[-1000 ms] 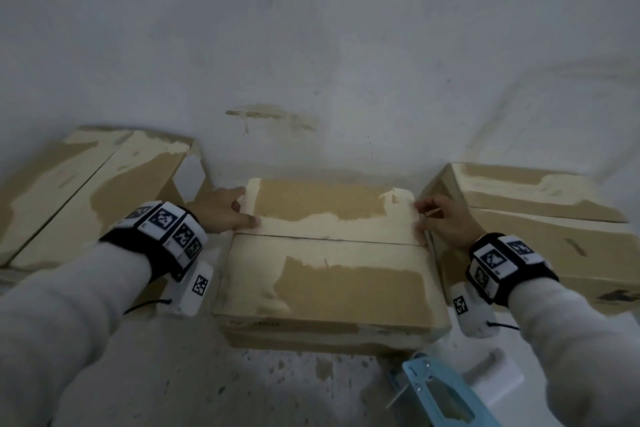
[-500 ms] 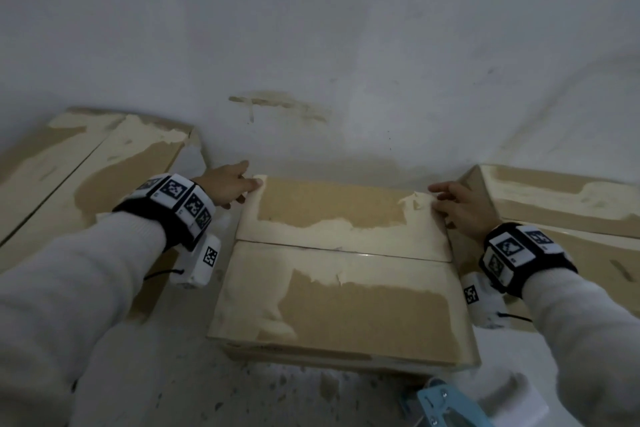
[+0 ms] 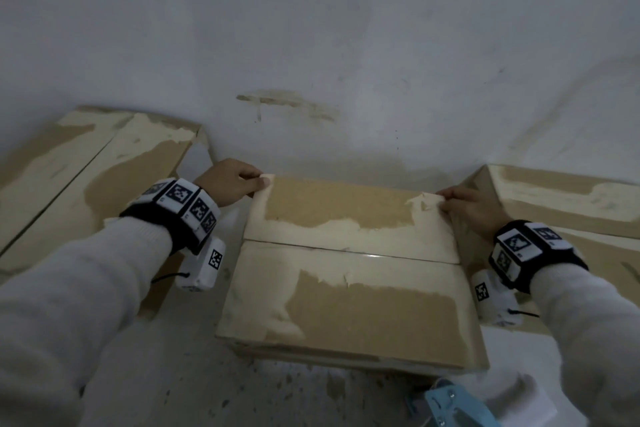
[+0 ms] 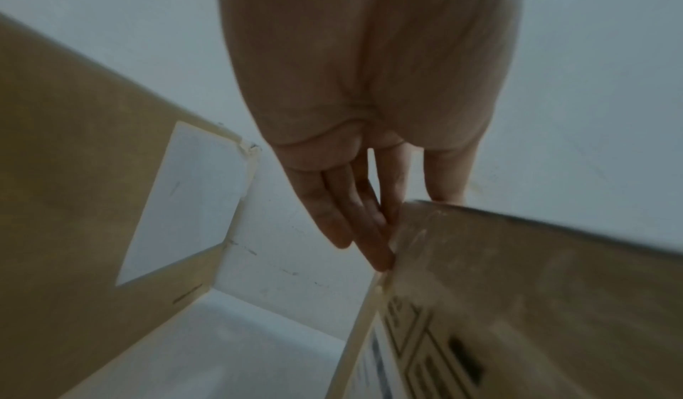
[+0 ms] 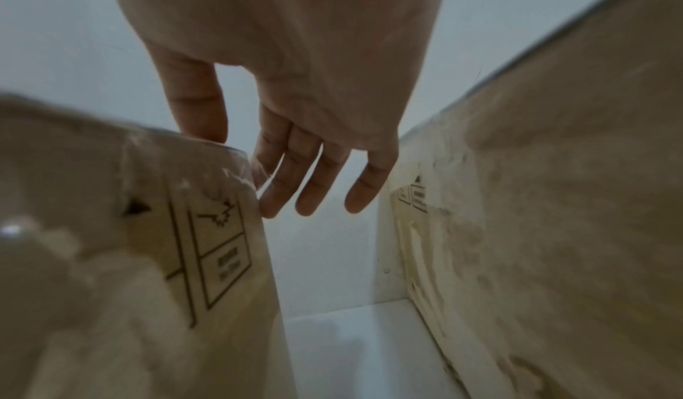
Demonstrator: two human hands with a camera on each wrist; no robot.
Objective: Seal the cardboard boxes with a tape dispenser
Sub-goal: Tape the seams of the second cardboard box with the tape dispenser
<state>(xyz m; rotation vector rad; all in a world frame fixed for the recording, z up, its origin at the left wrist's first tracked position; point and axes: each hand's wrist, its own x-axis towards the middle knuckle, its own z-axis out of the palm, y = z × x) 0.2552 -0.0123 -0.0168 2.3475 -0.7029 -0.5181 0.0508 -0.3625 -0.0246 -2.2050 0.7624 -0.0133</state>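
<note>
The middle cardboard box lies with both top flaps down, their seam running left to right. My left hand rests on its far left corner, thumb on top. In the left wrist view its straight fingers lie flat against the box's side. My right hand rests on the far right corner, where old tape is torn. In the right wrist view its thumb lies over the box's top edge and the fingers hang straight beside it. A light blue tape dispenser lies in front of the box, unheld.
A second cardboard box stands to the left and a third to the right, each a narrow gap from the middle one. A white wall rises right behind all of them. A white object lies by the dispenser.
Both hands have slid from the ends of the seam back to the box's far corners. The box now sits nearer and larger in the head view.
</note>
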